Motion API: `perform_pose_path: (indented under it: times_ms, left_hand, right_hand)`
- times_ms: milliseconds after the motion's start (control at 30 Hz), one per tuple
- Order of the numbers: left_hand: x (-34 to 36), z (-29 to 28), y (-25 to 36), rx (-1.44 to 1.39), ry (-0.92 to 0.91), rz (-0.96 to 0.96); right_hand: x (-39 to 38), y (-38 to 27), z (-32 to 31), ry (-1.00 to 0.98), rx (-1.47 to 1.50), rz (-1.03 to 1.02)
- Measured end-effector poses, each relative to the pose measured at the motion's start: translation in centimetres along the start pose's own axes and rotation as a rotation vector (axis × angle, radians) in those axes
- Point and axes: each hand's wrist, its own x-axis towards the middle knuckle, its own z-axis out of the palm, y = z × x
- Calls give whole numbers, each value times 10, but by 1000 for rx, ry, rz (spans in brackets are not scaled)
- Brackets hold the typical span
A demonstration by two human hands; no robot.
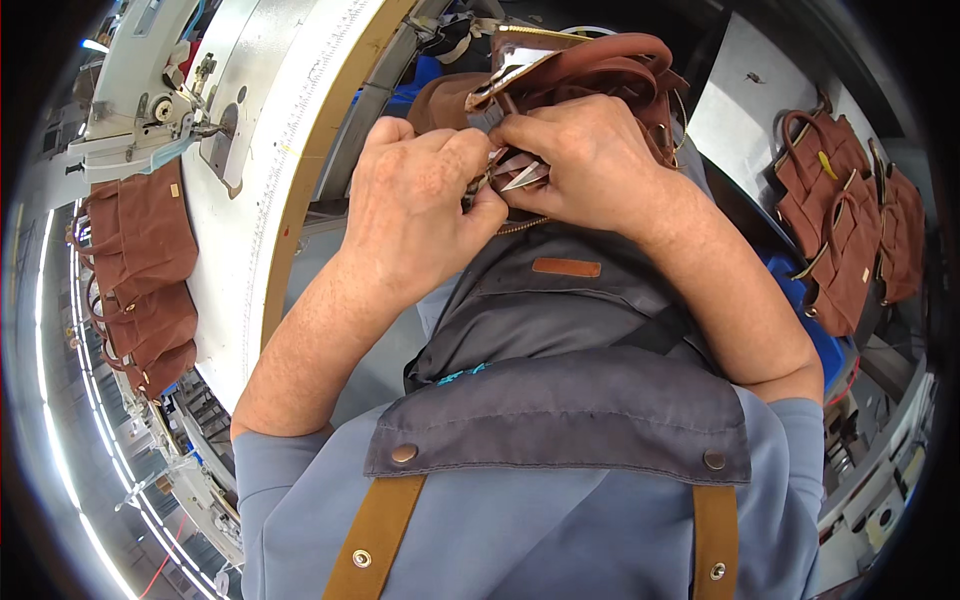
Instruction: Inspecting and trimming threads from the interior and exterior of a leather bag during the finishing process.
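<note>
A reddish-brown handbag [605,72] with rolled handles rests before my body, over the grey apron [580,310]. My left hand [425,195] is closed in a pinch at the bag's near edge, close to a zipper [522,226]. What exactly lies between its fingertips is mostly hidden. Touching it, my right hand [590,160] is curled around a pair of thread snips [527,176], whose pointed metal blades show below its fingers. The right thumb and forefinger also meet at the bag's edge, beside the left fingertips.
On the left stands a white sewing table [235,240] with a wooden edge and a sewing machine [135,120]. More brown handbags [150,225] lie beyond it. At the right, several similar handbags [835,215] lie by a metal surface [760,85], above a blue bin [825,350].
</note>
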Motion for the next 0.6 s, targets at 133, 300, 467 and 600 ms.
perform_pose_path:
  times_ms: [133, 300, 467, 600]
  left_hand:
    - [-4, 7, 0, -104, 71, -74]
    - [-14, 14, 2, -186, 97, -96]
    - [-12, 11, 3, -189, 118, -152]
    - [-16, 9, -3, -43, 53, -125]
  right_hand:
    - [0, 4, 6, 0, 14, -8]
    - [-5, 27, 5, 21, -97, 48]
    - [-3, 12, 7, 41, -5, -28]
    - [-6, 9, 3, -15, 92, 36]
